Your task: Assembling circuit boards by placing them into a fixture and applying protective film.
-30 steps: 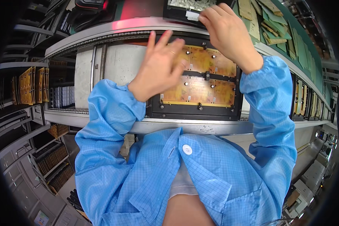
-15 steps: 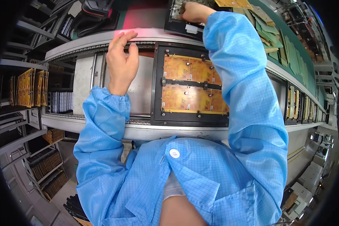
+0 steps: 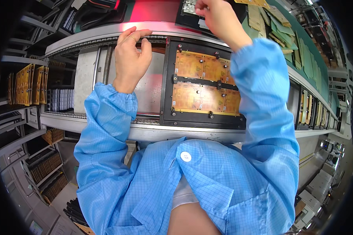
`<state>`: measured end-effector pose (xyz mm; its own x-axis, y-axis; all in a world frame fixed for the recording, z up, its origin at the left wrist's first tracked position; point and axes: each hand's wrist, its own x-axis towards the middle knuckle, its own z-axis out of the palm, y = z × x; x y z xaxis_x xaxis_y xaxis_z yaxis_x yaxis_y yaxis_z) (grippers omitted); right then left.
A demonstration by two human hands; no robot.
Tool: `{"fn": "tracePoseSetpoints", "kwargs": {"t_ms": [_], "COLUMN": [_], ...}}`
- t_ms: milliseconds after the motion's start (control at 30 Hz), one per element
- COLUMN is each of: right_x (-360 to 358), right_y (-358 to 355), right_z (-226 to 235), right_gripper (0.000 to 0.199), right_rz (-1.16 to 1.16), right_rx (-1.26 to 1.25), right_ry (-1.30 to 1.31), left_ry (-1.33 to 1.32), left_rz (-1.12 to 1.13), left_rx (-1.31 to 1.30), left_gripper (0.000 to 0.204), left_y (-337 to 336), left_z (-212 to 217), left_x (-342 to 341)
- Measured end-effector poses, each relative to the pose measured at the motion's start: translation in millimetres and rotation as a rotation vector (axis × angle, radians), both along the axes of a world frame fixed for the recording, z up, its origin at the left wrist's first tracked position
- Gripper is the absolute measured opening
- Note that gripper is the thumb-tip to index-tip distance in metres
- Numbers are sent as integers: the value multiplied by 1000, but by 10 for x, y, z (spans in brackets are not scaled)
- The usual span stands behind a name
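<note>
My left hand [image 3: 130, 64] hovers over the metal bed left of a black pallet, thumb and fingers apart, nothing visible in it. The pallet [image 3: 169, 90] lies on the conveyor and bears amber circuit boards [image 3: 188, 96] in two rows, with small black knobs and clips on them. My right hand [image 3: 223, 24] is at the far side, by a black bin [image 3: 184, 20] of small whitish parts [image 3: 189, 6]. Its fingertips are pinched together; whatever they hold is too small to make out. The right sleeve hides the pallet's right part.
Metal rails [image 3: 153, 28] with a chain run along the conveyor. Amber and green boards [image 3: 282, 33] lie piled at the far right. A black device [image 3: 100, 13] stands at the far left, beside a red glow. Racks of boards [image 3: 25, 84] stand at left.
My right hand has come back from inside the bin toward me, its fingers now pinched. The left hand's fingers have bent slightly. The whole view has shifted a little.
</note>
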<state>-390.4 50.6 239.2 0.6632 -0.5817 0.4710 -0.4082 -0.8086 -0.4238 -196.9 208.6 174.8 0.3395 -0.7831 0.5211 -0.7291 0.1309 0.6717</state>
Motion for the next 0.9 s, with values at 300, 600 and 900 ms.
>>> {"fn": "tracePoseSetpoints", "kwargs": {"t_ms": [300,600,900], "right_x": [-536,-1444,-2435], "right_y": [942,674,721], "right_z": [-368,-190,-1052], "right_gripper": [18,23,25], "right_rz": [115,-206,-74], "right_rx": [345,940,1685], "right_ry": [191,-170,-1097], "left_ry": [-2,-134,-204], "left_rz": [-54,-415,-603], "left_rx": [21,28,280], "left_gripper": [22,19,23], "left_y": [-2,65,-205], "left_z": [-79,-7,96], "left_x": [-38,-195,-785]}}
